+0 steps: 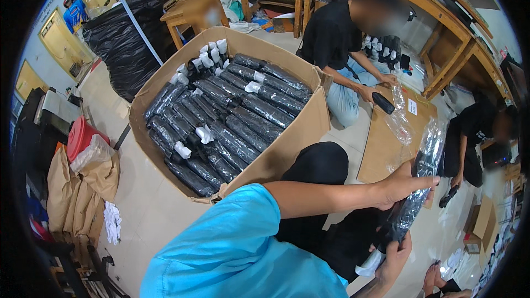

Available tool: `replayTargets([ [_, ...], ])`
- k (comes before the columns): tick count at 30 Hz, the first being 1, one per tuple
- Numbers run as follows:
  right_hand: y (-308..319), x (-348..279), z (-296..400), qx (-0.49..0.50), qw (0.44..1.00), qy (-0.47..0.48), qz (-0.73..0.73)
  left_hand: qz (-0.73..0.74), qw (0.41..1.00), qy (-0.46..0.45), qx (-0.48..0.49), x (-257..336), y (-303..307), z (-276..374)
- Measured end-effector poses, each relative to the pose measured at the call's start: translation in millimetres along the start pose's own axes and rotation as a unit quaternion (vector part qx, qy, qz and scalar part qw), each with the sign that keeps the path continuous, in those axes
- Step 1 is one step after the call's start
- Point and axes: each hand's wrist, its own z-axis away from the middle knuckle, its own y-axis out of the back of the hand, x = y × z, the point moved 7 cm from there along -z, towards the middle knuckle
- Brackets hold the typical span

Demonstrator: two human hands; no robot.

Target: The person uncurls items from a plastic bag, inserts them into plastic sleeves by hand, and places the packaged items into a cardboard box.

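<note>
A folded black umbrella in a clear plastic sleeve (408, 211) is held in both hands at the right of the view. My left hand (403, 188) grips its upper part, the thumb lying across the plastic. Lower down, my right hand (393, 256) closes around the end near a white-wrapped handle (369, 263). The loose top of the sleeve stands up above my left hand. To the left, a large cardboard box (285, 151) holds many similar black wrapped pieces (232, 111), several with white-covered ends.
A co-worker (335, 41) sits beyond the box, holding a black piece and clear plastic above a flat cardboard sheet (383, 140). Another person (466, 136) sits at the right. An open carton (484, 223) stands at lower right; a red bucket (80, 136) and brown sacks are at left.
</note>
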Motion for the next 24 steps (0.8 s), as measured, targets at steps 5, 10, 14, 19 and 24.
replayTargets([
  [5,11,8,-5,0.132,0.958,0.034,-0.252,0.061,0.984,-0.139,0.095,44,11,15],
  [10,-11,15,-29,0.241,0.904,0.019,-0.353,-0.050,0.978,-0.100,0.175,8,-15,74],
  [14,-58,8,-54,0.191,0.875,-0.026,-0.444,-0.121,0.954,-0.185,0.200,42,2,94],
  [19,-101,-3,-68,-0.090,0.919,0.047,-0.382,-0.075,0.913,-0.255,0.308,131,85,107],
  [24,-38,52,-51,-0.011,0.962,0.003,-0.274,-0.268,0.754,-0.292,0.524,248,248,169],
])
